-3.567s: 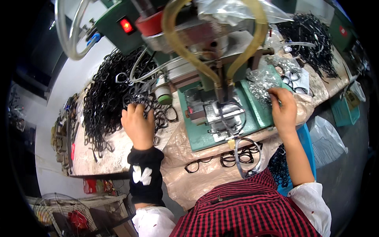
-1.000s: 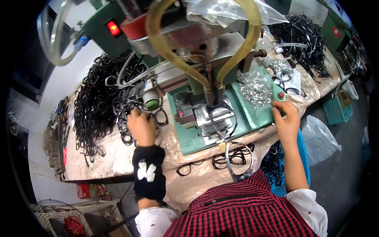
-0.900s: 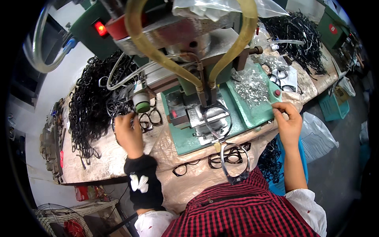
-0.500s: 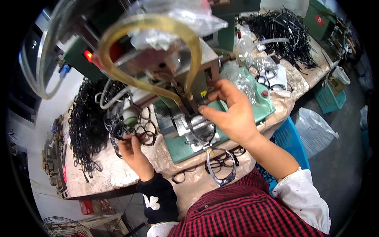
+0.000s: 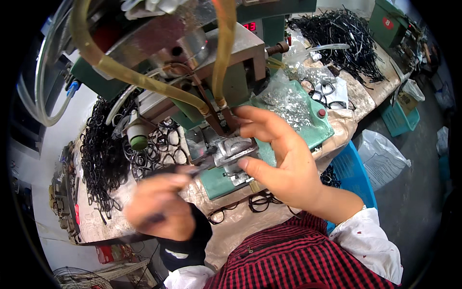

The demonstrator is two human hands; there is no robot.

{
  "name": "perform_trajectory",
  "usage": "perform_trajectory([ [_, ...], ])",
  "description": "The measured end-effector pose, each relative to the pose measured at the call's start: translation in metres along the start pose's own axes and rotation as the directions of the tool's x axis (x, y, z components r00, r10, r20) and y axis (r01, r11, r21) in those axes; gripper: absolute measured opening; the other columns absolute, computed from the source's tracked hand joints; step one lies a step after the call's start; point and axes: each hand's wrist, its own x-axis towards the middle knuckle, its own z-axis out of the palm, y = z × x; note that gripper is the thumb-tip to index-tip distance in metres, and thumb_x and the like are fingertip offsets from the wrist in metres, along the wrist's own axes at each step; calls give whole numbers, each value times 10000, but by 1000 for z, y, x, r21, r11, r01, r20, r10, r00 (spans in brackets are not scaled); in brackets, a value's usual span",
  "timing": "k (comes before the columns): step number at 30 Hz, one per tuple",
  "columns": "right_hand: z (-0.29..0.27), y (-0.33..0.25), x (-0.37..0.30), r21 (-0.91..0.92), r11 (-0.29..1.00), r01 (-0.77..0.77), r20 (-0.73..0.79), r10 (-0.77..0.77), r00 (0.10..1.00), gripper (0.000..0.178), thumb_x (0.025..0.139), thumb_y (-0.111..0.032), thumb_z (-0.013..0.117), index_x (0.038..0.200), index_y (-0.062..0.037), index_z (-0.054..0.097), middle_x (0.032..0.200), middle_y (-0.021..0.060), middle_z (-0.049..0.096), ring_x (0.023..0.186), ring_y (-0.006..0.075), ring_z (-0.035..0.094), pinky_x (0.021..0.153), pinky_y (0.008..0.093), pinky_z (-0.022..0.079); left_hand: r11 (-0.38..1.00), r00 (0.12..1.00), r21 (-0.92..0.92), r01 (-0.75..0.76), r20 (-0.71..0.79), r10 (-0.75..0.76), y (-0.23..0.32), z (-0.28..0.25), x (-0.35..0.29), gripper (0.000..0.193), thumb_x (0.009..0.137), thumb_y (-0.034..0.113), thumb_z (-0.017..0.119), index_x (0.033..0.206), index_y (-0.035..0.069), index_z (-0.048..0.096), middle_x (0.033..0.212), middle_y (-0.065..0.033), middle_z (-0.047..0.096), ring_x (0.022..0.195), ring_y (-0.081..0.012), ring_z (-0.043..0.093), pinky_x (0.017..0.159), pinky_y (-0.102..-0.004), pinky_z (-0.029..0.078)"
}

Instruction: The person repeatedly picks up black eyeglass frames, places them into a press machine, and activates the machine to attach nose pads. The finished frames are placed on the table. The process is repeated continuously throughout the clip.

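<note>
A green bench machine (image 5: pixel 308 130) with a metal clamp fixture (image 5: pixel 234 150) stands in front of me. My right hand (image 5: pixel 281 164) reaches over its base, the index finger by the copper tips above the clamp and the thumb under it. Whether its fingertips pinch a small part I cannot tell. My left hand (image 5: pixel 156 204) is blurred, low and left of the clamp, closed on a black eyeglass frame (image 5: pixel 195 171) whose end points toward the fixture.
A heap of black eyeglass frames (image 5: pixel 103 154) covers the table at left, and a few lie at the front edge (image 5: pixel 252 202). Small shiny metal parts (image 5: pixel 288 98) sit on the machine base. Black temple arms (image 5: pixel 341 33) pile up at back right. Blue basket (image 5: pixel 356 176) stands at right.
My right hand moved from the parts pile at right to the clamp. My left hand left the frame heap and came down toward me, carrying a frame toward the fixture.
</note>
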Motion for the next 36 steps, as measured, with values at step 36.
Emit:
perform_trajectory([
  [36, -106, 97, -4, -924, 382, 28, -131, -384, 914, 196, 860, -3, 641, 1040, -42, 706, 924, 147, 672, 910, 355, 635, 881, 437, 486, 38, 923, 986, 162, -138, -359, -150, -88, -66, 164, 674, 158, 731, 701, 14, 657, 848, -165, 638, 878, -400, 580, 723, -489, 465],
])
